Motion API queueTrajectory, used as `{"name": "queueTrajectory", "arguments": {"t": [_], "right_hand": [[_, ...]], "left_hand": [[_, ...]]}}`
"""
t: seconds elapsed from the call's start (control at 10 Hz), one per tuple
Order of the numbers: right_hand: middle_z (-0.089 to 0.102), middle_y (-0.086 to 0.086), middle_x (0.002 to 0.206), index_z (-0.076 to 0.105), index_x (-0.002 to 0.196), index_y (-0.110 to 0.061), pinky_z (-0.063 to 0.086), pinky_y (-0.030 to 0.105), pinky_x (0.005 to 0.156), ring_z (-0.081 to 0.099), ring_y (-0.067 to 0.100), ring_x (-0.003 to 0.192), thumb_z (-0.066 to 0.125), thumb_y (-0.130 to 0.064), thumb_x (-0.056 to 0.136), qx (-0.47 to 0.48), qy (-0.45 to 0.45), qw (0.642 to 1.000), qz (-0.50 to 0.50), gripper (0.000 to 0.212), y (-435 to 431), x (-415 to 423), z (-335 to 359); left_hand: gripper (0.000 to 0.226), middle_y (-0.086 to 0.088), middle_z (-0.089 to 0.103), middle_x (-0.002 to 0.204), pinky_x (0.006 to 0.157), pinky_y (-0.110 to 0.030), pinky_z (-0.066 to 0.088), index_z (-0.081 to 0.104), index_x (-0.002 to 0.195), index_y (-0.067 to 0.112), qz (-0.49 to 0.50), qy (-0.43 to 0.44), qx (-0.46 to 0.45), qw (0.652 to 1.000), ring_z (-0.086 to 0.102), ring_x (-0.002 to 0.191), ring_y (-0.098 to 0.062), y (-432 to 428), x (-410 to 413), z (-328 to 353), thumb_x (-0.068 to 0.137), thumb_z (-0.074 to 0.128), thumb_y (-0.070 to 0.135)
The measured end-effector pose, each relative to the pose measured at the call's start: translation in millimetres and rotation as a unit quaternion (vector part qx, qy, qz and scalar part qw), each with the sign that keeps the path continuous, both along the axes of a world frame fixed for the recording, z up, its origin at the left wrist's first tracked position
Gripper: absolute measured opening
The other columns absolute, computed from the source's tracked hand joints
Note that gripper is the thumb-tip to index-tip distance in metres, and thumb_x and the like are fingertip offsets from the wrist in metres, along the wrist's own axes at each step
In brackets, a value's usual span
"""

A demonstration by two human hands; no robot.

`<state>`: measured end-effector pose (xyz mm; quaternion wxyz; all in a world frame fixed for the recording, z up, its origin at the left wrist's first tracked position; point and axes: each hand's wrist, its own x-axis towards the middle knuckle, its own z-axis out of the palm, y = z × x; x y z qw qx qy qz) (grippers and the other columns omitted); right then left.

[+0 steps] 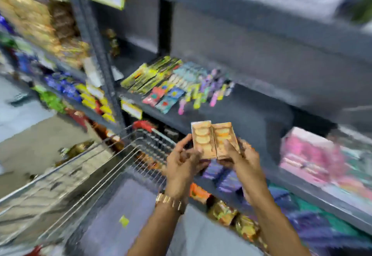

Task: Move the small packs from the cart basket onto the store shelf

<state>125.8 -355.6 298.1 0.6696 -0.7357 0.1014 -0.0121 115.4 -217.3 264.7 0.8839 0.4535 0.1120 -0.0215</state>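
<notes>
The left hand and the right hand each pinched one biscuit pack. The two packs touched side by side above the wire cart basket, near the grey shelf.

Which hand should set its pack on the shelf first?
Right, probably. The right hand holds its biscuit pack nearer the bare stretch of shelf; the left hand and its pack sit over the cart basket.

Both forearms rise from 6 o'clock toward the centre, bare and roughly parallel. The left hand, a gold watch on its wrist, is palm-up, with fingers curled and the thumb pointing to 1 o'clock. The right hand sits just beside it at 3 o'clock, fingers closed, thumb pressed forward toward 11 o'clock.
</notes>
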Motion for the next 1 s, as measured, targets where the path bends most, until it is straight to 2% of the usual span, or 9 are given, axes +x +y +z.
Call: {"name": "queueTrajectory", "arguments": {"t": [0.2, 0.3, 0.4, 0.5, 0.6, 0.7, 0.8, 0.9, 1.0], "right_hand": [[0.071, 0.012, 0.09, 0.058, 0.117, -0.007, 0.06, 0.021, 0.054, 0.071, 0.015, 0.063, 0.049, -0.01, 0.097, 0.103, -0.047, 0.983, -0.143, 0.022, -116, -23, 41], [0.069, 0.015, 0.096, 0.052, 0.124, -0.009, 0.061, 0.028, 0.051, 0.071, 0.019, 0.063, 0.049, -0.012, 0.097, 0.1, -0.04, 0.976, -0.188, 0.027, -173, -19, 50], [0.068, 0.017, 0.101, 0.052, 0.118, -0.011, 0.062, 0.037, 0.061, 0.069, 0.027, 0.071, 0.048, -0.017, 0.098, 0.004, 0.013, 0.981, -0.194, 0.021, -200, -11, 52], [0.067, 0.013, 0.088, 0.059, 0.091, -0.007, 0.058, 0.045, 0.078, 0.065, 0.032, 0.075, 0.044, -0.017, 0.096, -0.272, 0.176, 0.94, -0.102, 0.019, -220, -4, 46], [0.068, 0.016, 0.106, 0.058, 0.107, 0.0, 0.058, 0.04, 0.083, 0.067, 0.035, 0.092, 0.042, -0.015, 0.096, -0.376, 0.229, 0.894, -0.081, 0.024, -220, -2, 41], [0.055, 0.014, 0.133, 0.046, 0.133, -0.006, 0.046, 0.037, 0.1, 0.054, 0.028, 0.123, 0.041, -0.014, 0.099, -0.52, 0.222, 0.823, -0.05, 0.036, -218, 0, 38], [0.053, 0.011, 0.134, 0.045, 0.135, -0.01, 0.047, 0.033, 0.1, 0.053, 0.024, 0.123, 0.041, -0.012, 0.099, -0.557, 0.23, 0.797, -0.039, 0.036, -215, 2, 28], [0.059, 0.009, 0.128, 0.047, 0.133, -0.012, 0.05, 0.032, 0.096, 0.059, 0.022, 0.117, 0.043, -0.014, 0.099, -0.543, 0.227, 0.809, -0.023, 0.035, -211, -10, 36], [0.066, 0.01, 0.113, 0.048, 0.126, -0.01, 0.058, 0.035, 0.085, 0.068, 0.025, 0.099, 0.055, -0.026, 0.093, -0.473, 0.169, 0.863, -0.06, 0.037, -217, -23, 54]], "left_hand": [[0.044, -0.018, 0.065, 0.092, 0.063, -0.026, 0.06, 0.05, 0.127, 0.014, -0.177, -0.05, 0.061, 0.981, 0.067, 0.082, -0.028, -118, 24, 58, 0.089, 0.053, -0.008], [0.05, -0.011, 0.06, 0.076, 0.056, -0.025, 0.06, 0.052, 0.119, 0.024, -0.241, -0.068, 0.117, 0.961, 0.067, 0.069, -0.019, -183, 42, 72, 0.088, 0.05, -0.015], [0.052, -0.008, 0.057, 0.07, 0.057, -0.032, 0.059, 0.056, 0.115, 0.023, -0.28, -0.063, 0.185, 0.94, 0.06, 0.079, -0.027, -215, 59, 68, 0.081, 0.056, -0.016], [0.037, 0.008, 0.069, 0.065, 0.08, -0.04, 0.054, 0.073, 0.088, 0.028, -0.326, -0.088, 0.338, 0.879, 0.058, 0.088, -0.021, -240, 77, 45, 0.065, 0.071, -0.001], [0.035, 0.009, 0.072, 0.085, 0.088, -0.024, 0.055, 0.072, 0.093, 0.031, -0.322, -0.118, 0.431, 0.835, 0.064, 0.092, -0.017, -247, 67, 51, 0.079, 0.063, -0.001], [0.029, 0.007, 0.053, 0.093, 0.076, -0.007, 0.049, 0.053, 0.118, 0.018, -0.273, -0.142, 0.557, 0.771, 0.063, 0.089, 0.0, -245, 60, 44, 0.095, 0.041, 0.004], [0.027, -0.004, 0.054, 0.113, 0.096, -0.029, 0.05, 0.054, 0.116, 0.028, -0.266, -0.203, 0.632, 0.699, 0.058, 0.11, -0.02, -242, 62, 36, 0.094, 0.041, 0.018], [0.054, -0.011, 0.032, 0.137, 0.095, -0.046, 0.05, 0.032, 0.137, 0.028, -0.257, -0.25, 0.747, 0.56, 0.049, 0.116, -0.038, -242, 61, 51, 0.089, 0.041, 0.007], [0.059, -0.01, 0.028, 0.142, 0.086, -0.047, 0.054, 0.024, 0.14, 0.027, -0.226, -0.323, 0.735, 0.552, 0.047, 0.117, -0.037, -240, 49, 68, 0.088, 0.044, 0.005]]}}
